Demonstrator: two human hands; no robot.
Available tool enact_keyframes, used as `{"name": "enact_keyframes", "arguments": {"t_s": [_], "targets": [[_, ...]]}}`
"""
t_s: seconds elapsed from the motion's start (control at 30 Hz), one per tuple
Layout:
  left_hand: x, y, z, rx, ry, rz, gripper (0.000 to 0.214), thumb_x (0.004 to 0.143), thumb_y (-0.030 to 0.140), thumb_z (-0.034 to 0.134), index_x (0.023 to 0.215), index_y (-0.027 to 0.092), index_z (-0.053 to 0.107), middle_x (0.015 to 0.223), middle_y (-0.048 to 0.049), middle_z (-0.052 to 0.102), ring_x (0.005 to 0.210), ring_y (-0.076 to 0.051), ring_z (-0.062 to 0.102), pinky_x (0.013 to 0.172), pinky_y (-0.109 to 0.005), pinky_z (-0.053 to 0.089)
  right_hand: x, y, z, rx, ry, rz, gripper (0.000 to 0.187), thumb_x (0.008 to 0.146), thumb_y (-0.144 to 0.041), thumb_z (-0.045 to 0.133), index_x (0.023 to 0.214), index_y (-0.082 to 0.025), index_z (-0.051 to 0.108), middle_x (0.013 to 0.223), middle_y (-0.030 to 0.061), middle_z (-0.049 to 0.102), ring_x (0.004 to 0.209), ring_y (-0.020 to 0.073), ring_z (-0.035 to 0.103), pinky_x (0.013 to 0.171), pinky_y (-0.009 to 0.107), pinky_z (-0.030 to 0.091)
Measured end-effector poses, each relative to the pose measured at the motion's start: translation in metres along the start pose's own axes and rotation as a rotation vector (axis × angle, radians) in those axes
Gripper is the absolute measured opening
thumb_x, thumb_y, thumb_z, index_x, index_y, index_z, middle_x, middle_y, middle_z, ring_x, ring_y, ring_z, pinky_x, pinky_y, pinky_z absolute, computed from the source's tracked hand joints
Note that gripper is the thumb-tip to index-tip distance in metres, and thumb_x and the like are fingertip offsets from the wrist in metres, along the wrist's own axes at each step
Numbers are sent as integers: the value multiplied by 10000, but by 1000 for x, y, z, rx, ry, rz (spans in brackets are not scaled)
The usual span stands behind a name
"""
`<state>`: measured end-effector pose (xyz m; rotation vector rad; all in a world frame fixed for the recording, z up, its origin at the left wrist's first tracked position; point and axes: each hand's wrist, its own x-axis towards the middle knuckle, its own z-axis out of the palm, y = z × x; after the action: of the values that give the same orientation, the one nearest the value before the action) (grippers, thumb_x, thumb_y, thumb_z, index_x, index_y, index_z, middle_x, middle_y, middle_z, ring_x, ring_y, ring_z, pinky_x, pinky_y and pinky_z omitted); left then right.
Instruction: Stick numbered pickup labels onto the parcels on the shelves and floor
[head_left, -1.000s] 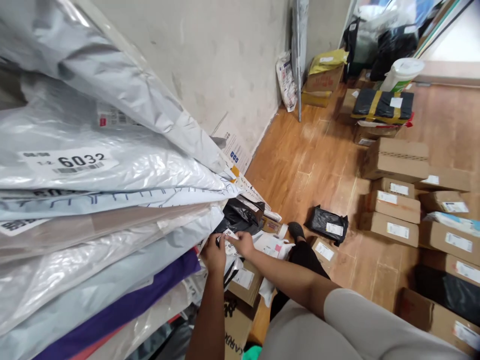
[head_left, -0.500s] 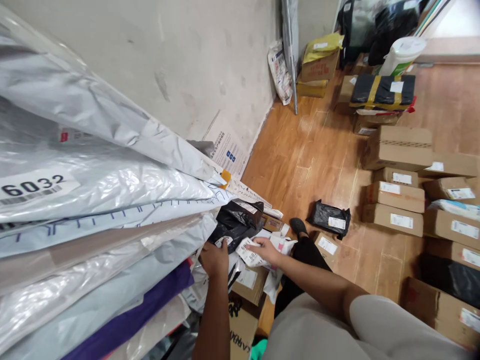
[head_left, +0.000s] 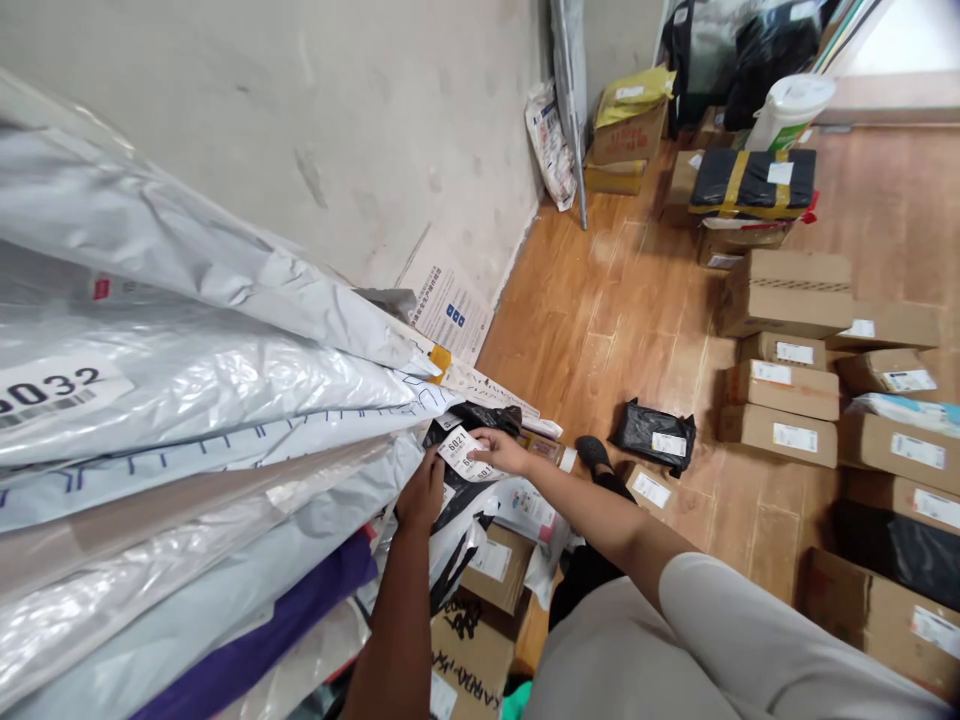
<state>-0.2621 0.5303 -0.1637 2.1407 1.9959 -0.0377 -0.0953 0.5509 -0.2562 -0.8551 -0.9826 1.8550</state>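
Observation:
A tall stack of grey, white and purple plastic mailer bags (head_left: 187, 400) fills the left of the view. My left hand (head_left: 421, 492) is closed on the low edge of that stack, beside a black bag (head_left: 472, 420). My right hand (head_left: 501, 452) pinches a white number label (head_left: 459, 452) with printed digits and presses it against the black bag. Under my hands lie white mailers (head_left: 525, 508) and a cardboard box (head_left: 495, 566).
Rows of labelled cardboard boxes (head_left: 787, 390) stand on the wooden floor at the right. A small black parcel (head_left: 654, 436) lies on the floor by my foot. A black parcel with yellow tape (head_left: 754, 182) and a white bucket (head_left: 787, 110) sit further back. The wall runs along the left.
My right hand has carried the white label up and left, from over the white mailers onto the black bag. My left hand has risen slightly along the stack's edge.

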Motion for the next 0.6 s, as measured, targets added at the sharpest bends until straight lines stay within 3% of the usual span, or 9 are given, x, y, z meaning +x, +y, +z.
{"name": "enact_keyframes", "arguments": {"t_s": [0.13,0.27,0.43,0.6], "targets": [[11,13,2,32,21,-138,354,932,440,382,1116,218,587,929,-72,711,844,-233,641,681,-299,434,8,17,18,-20,66,100,412,687,-570,691,786,-182,594,583,-52,577,548,104,521,545,220,420],[18,22,6,86,47,-234,315,921,415,416,1085,198,576,874,-99,700,809,-253,640,642,-306,396,13,27,25,-94,171,163,348,716,-526,687,688,-195,582,507,-68,512,499,89,435,495,210,332],[23,25,8,136,78,-261,305,914,394,424,1082,190,577,966,-149,674,868,-288,629,659,-332,394,22,28,30,-176,277,215,322,715,-512,696,690,-206,602,526,-59,512,522,98,422,511,222,311],[25,24,10,153,87,-277,278,907,415,448,1015,208,600,963,-122,666,845,-252,627,654,-309,402,30,30,33,-232,325,267,330,657,-518,743,664,-211,622,502,-63,484,507,100,402,509,234,290]]}}
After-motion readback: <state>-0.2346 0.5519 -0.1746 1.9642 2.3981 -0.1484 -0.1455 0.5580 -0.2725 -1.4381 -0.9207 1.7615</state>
